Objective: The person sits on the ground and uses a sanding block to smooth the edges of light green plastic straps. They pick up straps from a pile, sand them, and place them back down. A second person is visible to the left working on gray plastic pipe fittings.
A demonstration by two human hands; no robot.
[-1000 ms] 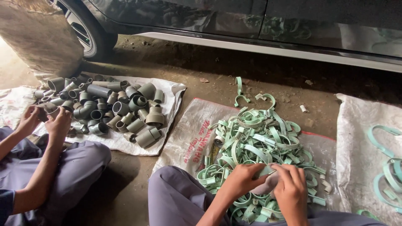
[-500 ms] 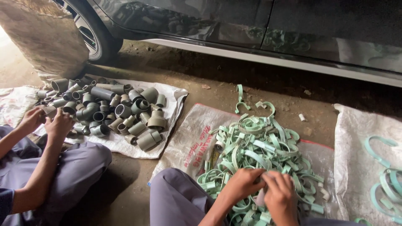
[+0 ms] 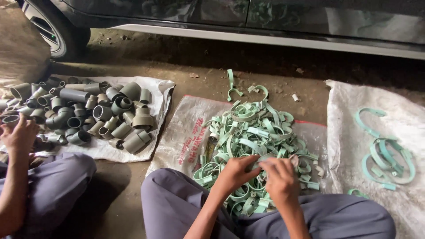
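Pinching together, left hand [image 3: 237, 172] and right hand [image 3: 278, 179] fingers clamp one pale green pipe clamp [image 3: 261, 160] just above the clamp heap [image 3: 252, 132]. Advisable: steady grip, work one piece at a time. Beyond the fingers, woven sack [image 3: 186, 132] on dirt floor; co-worker's hand [image 3: 20, 135] near grey pipe fittings [image 3: 88, 110]; car [image 3: 265, 17] behind.

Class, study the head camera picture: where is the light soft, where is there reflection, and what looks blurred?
Head view: soft, even daylight on the pale green clamps and grey pipe fittings; the dark car body mirrors the clamps; deep shadow under the car; both hands, left and right, slightly motion-blurred.
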